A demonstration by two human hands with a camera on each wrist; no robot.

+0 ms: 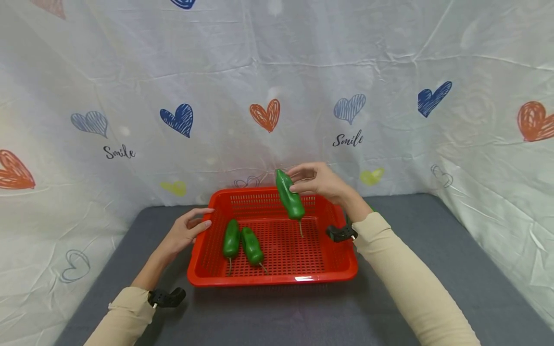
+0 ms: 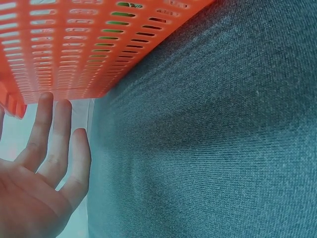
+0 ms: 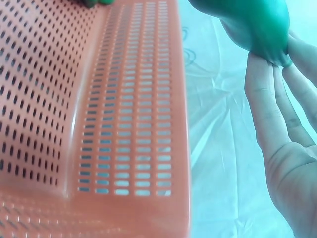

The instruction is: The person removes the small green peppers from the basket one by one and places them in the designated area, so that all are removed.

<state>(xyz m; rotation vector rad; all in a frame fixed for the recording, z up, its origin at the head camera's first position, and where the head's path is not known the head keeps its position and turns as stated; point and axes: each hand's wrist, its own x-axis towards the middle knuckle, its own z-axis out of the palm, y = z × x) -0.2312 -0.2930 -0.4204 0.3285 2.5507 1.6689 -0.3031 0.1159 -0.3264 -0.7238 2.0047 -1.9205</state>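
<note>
My right hand (image 1: 322,182) pinches a long green pepper (image 1: 289,196) between thumb and fingers, holding it above the far right part of a red plastic basket (image 1: 272,278). The pepper is tilted, its thin stem hanging down; in the right wrist view the fingertips press on the green pepper (image 3: 262,25). Two more green peppers, one nearly upright in view (image 1: 232,239) and one slanted (image 1: 252,246), lie inside the basket on its left. At the basket's left rim rests my left hand (image 1: 183,233), its fingers (image 2: 62,124) fairly straight beside the slotted outer wall.
The basket stands on a grey cloth-covered table (image 1: 411,250). A white curtain (image 1: 303,62) printed with hearts and the word Smile hangs right behind it. Each wrist wears a black strapped device, such as the one on the left wrist (image 1: 166,298).
</note>
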